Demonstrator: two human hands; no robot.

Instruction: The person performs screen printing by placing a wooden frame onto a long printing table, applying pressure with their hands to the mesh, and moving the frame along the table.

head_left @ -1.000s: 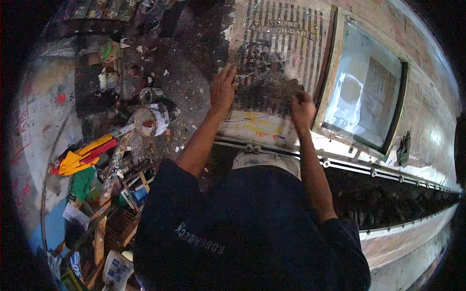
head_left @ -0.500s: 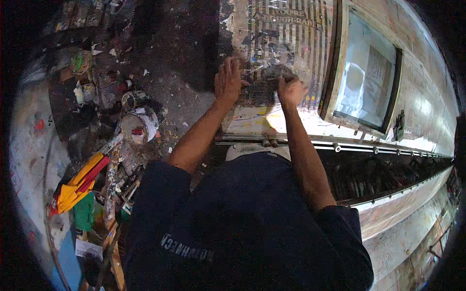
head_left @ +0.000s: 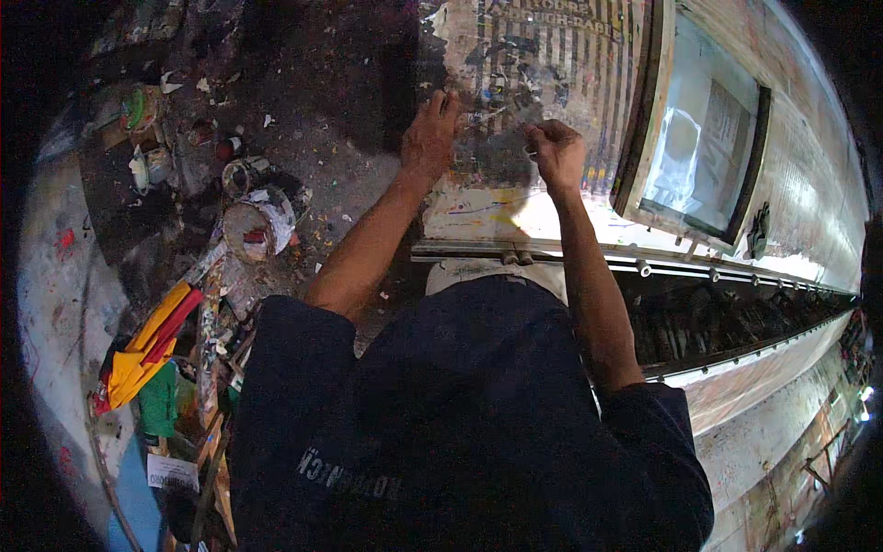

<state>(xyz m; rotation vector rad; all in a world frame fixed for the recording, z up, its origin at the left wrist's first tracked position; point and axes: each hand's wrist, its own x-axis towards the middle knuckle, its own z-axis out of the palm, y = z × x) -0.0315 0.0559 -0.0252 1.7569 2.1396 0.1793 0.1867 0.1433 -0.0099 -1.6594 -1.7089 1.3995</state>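
My left hand (head_left: 429,138) rests with its fingers stretched out on the left side of a paint-stained striped board (head_left: 579,101) with faded printed lettering. A little to its right, my right hand (head_left: 556,155) is closed, its fingertips pinched at a dark smeared patch on the board; whatever is in the pinch is too small to make out. Just right of the board sits a wooden-edged frame (head_left: 635,110) with a pale, translucent panel (head_left: 704,161).
At the left are paint-spattered buckets (head_left: 258,230), scattered containers (head_left: 147,166), yellow and red cloth (head_left: 147,354), a green cloth (head_left: 158,400) and wood strips (head_left: 212,359). A metal rail with rollers (head_left: 644,268) runs along the board's near edge, above a long dark trough (head_left: 736,327).
My right hand has moved left and up across the board, closer to my left hand, which has shifted slightly upward. The whole view has shifted a little.
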